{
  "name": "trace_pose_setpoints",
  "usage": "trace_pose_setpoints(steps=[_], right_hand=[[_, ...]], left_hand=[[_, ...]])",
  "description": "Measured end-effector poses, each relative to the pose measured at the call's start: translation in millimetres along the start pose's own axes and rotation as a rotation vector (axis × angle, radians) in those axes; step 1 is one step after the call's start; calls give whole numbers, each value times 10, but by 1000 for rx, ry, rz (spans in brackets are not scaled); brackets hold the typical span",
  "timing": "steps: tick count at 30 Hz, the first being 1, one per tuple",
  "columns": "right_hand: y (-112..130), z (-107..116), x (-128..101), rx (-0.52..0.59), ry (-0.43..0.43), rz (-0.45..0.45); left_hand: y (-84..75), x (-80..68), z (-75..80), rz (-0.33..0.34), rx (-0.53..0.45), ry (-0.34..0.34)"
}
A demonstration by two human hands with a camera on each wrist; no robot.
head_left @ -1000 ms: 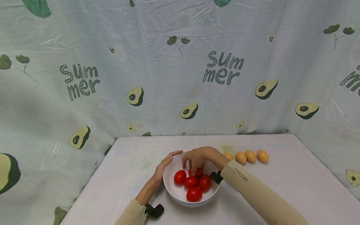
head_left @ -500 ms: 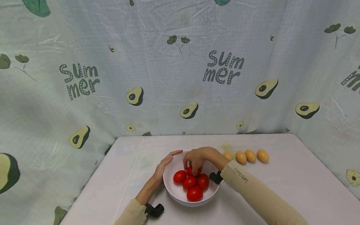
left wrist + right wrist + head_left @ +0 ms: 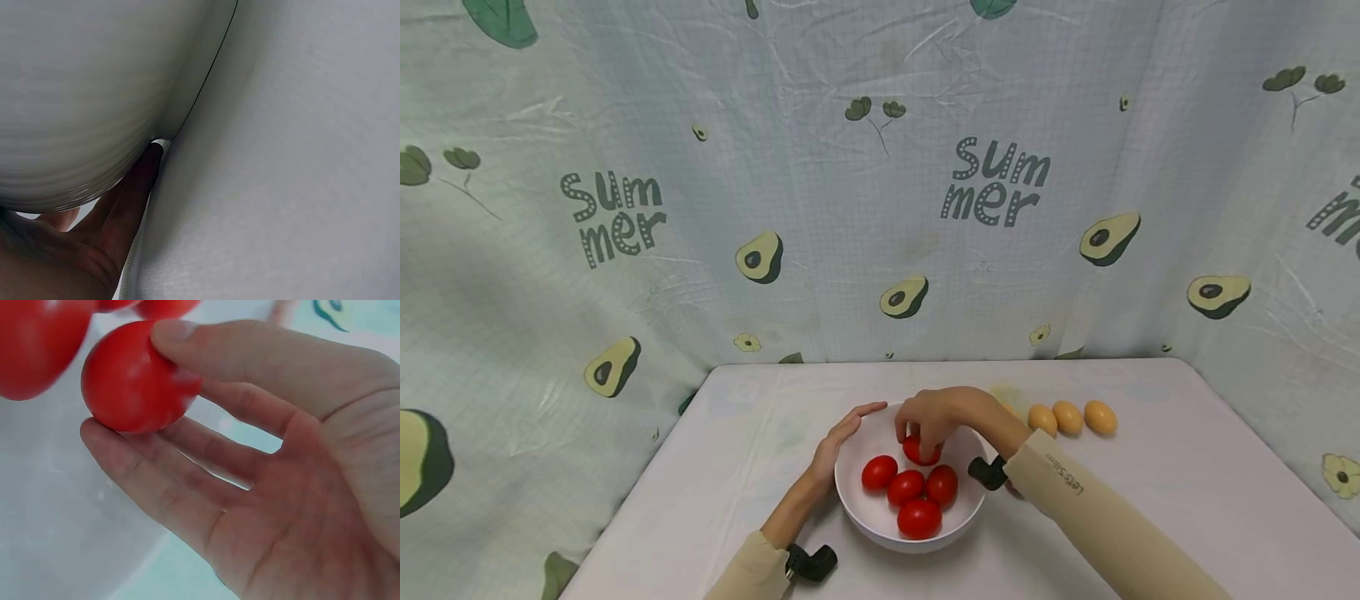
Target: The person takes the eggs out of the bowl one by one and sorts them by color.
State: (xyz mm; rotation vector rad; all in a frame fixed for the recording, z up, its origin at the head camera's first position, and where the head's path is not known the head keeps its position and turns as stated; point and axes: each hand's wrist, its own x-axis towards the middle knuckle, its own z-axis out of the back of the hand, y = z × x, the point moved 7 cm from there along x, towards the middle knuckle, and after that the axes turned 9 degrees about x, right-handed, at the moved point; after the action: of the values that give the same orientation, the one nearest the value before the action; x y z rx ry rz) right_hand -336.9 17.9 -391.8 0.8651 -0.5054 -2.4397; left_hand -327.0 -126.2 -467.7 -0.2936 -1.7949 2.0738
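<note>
A white bowl [image 3: 891, 540] stands on the table and holds several glossy red eggs [image 3: 919, 520]. My right hand [image 3: 934, 415] reaches into the back of the bowl. It pinches one red egg [image 3: 128, 384], the thumb on one side and the fingertips on the other. My left hand [image 3: 835, 442] lies along the bowl's left outer wall with the fingers extended, the fingertips near the back rim. In the left wrist view, those fingers [image 3: 128, 212] rest against the bowl's curved outer side [image 3: 81, 119].
Several yellow-orange eggs [image 3: 1101, 417] lie in a row behind the right forearm, one of them partly covered by it. A pale cloth covers the table [image 3: 760, 450]. Behind it hangs a curtain [image 3: 820, 183] printed with avocados.
My right hand has closed its fingers on a red egg and drawn it slightly back and right, apart from the other red eggs, which shifted a little. The left hand stays in place.
</note>
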Motion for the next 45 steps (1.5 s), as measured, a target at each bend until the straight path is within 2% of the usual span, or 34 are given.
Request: trace_pose_setpoints(steps=[8,15,23,31,37,45], right_hand=[[95,108,-243,-30,-52,103],[87,126,-463,16,-96,150],[-42,209,-758,79,-158,297],[-234,236,-1001,118,-245,320],[-402,227,-1126,173,-276,298],[-634,240,-1275,207,-315,316]], left_hand=[[11,11,-9,7,1,-10],[26,-4,-10,17,-6,-6],[7,2,-9,9,3,6],[16,-17,-9,-1,-6,8],[14,-24,-12,-1,-4,1],[10,-12,-14,-3,-13,4]])
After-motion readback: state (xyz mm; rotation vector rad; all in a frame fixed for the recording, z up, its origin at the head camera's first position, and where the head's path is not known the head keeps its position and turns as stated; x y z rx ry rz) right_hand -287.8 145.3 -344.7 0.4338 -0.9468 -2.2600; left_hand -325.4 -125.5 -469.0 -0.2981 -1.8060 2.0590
